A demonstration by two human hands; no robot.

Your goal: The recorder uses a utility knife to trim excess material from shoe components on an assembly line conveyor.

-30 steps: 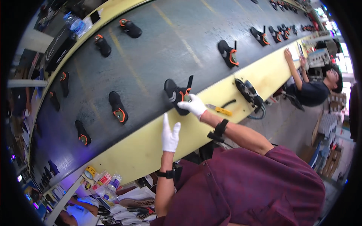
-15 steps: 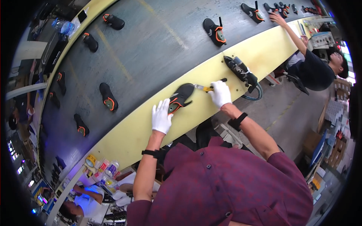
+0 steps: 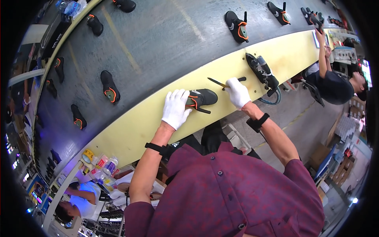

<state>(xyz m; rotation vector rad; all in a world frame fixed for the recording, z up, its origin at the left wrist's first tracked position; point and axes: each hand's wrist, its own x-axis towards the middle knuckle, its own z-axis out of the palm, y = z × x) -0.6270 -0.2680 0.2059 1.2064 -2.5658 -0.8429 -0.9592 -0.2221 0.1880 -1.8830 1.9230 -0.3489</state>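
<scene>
On the yellow bench edge lies a black shoe [image 3: 207, 96] with orange collar lining and a loose dark strap, its toe toward the right. My left hand [image 3: 176, 109], in a white glove, is closed over its heel and collar, hiding that end. To the right of the toe my gloved right hand [image 3: 238, 94] grips a slim knife [image 3: 216, 82] with a yellow and black handle. Its long narrow blade points left, above the shoe and apart from it. The black handle end sticks out past my fist.
Behind the yellow ledge [image 3: 130, 137] runs a wide grey conveyor [image 3: 158, 51] carrying several black shoes [image 3: 109, 87]. A black handheld machine [image 3: 261, 71] with a hose lies to my right. Further right a co-worker [image 3: 335, 85] handles a shoe. Bottles [image 3: 111, 162] and tape [image 3: 88, 155] stand at the left.
The shoe has turned so its toe points right instead of up and right. My knife has come off the toe, its blade swung up and left. The co-worker's hand has lifted a shoe.
</scene>
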